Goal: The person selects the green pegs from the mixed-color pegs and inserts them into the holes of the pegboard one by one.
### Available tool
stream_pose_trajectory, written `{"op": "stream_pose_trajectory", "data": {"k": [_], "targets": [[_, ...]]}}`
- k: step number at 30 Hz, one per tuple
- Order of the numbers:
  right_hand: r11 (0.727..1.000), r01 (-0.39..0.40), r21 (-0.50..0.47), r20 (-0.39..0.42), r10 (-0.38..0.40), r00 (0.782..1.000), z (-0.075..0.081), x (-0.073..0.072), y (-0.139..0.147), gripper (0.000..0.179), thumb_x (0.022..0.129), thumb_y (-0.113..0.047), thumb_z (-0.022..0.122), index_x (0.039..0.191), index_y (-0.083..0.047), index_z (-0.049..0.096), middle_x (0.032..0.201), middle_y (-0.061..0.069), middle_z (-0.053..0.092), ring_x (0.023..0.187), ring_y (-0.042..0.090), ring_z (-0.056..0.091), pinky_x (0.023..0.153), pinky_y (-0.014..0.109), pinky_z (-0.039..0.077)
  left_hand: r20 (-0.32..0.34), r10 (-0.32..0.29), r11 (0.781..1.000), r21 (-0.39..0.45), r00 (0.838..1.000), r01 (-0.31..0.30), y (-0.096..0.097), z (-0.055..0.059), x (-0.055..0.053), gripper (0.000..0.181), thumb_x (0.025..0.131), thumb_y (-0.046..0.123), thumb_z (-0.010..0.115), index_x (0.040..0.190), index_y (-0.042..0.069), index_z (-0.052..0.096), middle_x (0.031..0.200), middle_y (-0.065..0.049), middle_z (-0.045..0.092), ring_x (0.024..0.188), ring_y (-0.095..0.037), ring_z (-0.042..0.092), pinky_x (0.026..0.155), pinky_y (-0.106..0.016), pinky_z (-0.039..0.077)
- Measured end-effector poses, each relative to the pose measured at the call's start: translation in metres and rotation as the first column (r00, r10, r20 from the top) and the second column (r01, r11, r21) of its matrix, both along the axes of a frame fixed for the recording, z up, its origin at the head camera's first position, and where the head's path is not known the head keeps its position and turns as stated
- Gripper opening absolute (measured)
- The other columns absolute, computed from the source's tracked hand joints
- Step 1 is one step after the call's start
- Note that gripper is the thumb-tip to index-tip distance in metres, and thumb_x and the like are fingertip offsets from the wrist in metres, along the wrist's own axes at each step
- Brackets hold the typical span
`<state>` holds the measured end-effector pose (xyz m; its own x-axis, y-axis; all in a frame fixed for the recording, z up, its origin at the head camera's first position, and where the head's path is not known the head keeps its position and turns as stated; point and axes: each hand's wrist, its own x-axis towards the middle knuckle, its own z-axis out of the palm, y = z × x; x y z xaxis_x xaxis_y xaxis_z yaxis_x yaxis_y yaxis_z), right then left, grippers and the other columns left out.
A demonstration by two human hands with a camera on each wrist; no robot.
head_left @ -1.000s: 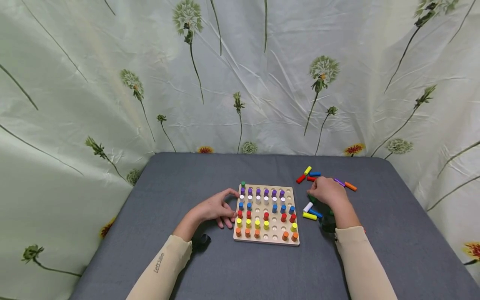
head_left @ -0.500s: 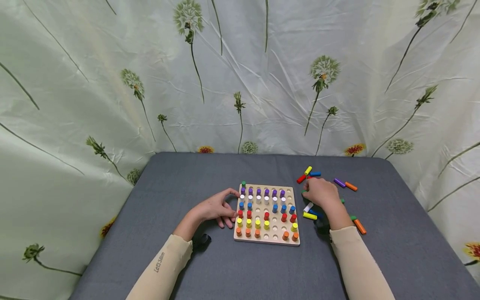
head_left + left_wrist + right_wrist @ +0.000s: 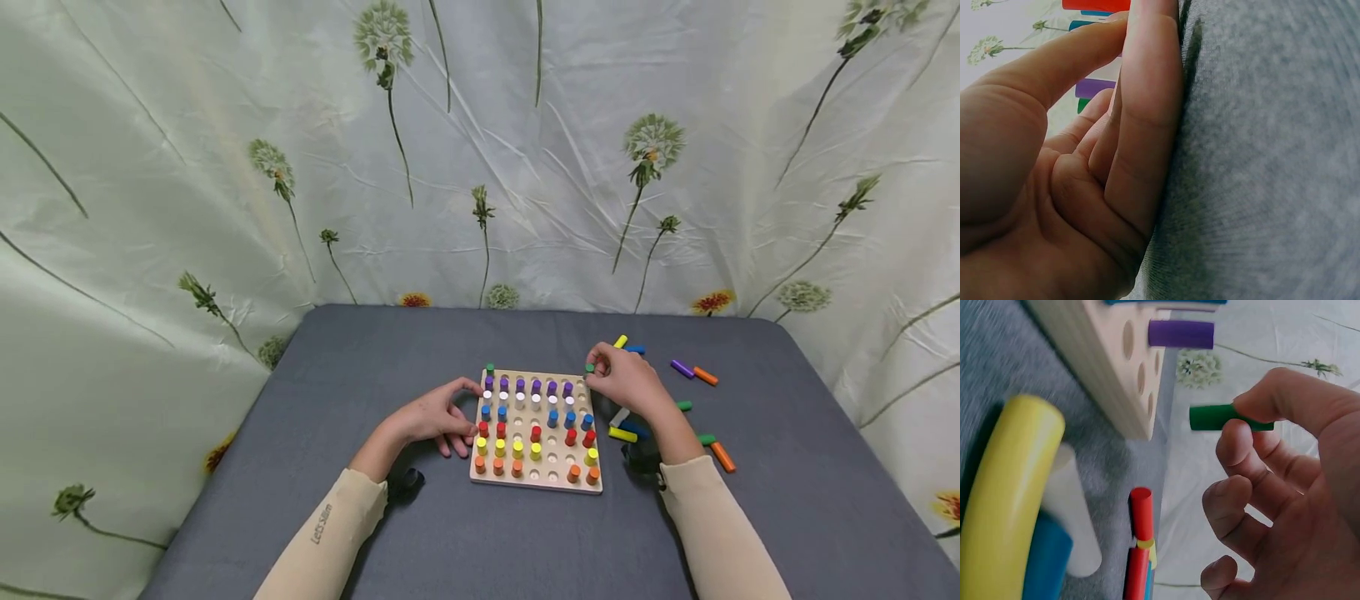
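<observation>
Right fingers (image 3: 1235,444) pinching a green cylindrical peg (image 3: 1207,417), maybe wood, by my pale wooden pegboard (image 3: 1082,353), far right corner. Probably light, stiff, slickish; hold its top. Left hand (image 3: 431,419) relaxed.

Left hand (image 3: 1085,162) filled the left and centre, palm side to camera. Thumb reached up and right, its tip at the edge of one long, nearly straight finger that ran upward beside the grey tabletop (image 3: 1272,150); contact there couldn't be told. Other fingers bent, partly hidden behind it. Pegs showed past the hand, all lying sideways in this view: red peg (image 3: 1096,5) at the top edge, a strip of bright blue peg (image 3: 1100,12) under it, then a darker blue peg (image 3: 1082,25) partly behind the thumb. Lower, purple peg (image 3: 1094,87) above green peg (image 3: 1083,104), mostly covered by a fingertip. Flower-print cloth (image 3: 1016,25) upper left.
</observation>
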<state>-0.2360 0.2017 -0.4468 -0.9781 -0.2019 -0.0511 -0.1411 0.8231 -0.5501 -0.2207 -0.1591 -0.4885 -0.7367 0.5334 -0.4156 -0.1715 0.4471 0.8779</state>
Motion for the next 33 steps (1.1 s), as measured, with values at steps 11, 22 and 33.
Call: {"op": "stream_pose_trajectory", "data": {"k": [11,22,33], "targets": [[0.996,-0.034,-0.081,-0.013,0.033,0.999,0.014,-0.004,-0.015,0.023,0.095,-0.017,0.067,0.113,-0.004,0.066,0.09,0.006,0.065,0.074,0.019,0.055,0.067,0.032,0.043,0.003,0.001,1.0,0.003,1.0,-0.001,0.0,-0.001,0.0,0.059,0.099,0.011,0.071,0.149,0.021,0.042,0.083,-0.009,0.077,0.064,-0.016,0.076,0.052,-0.031,0.06],[0.992,-0.1,-0.081,-0.039,0.097,0.995,0.027,-0.02,-0.045,0.019,0.094,-0.016,0.065,0.111,-0.006,0.067,0.09,0.005,0.067,0.069,0.017,0.054,0.068,0.032,0.041,0.004,0.001,1.0,-0.008,1.0,-0.001,0.0,0.0,-0.001,0.059,0.099,0.011,0.072,0.149,0.022,0.042,0.084,-0.009,0.077,0.064,-0.016,0.076,0.053,-0.03,0.06],[0.984,-0.158,-0.087,-0.018,0.157,0.987,0.033,-0.029,-0.087,0.014,0.096,-0.017,0.068,0.108,-0.01,0.069,0.096,0.005,0.071,0.07,0.016,0.056,0.067,0.031,0.043,0.005,0.004,1.0,-0.006,1.0,-0.004,0.0,-0.001,-0.001,0.058,0.1,0.011,0.071,0.149,0.021,0.042,0.083,-0.008,0.077,0.064,-0.015,0.076,0.052,-0.029,0.06]]}}
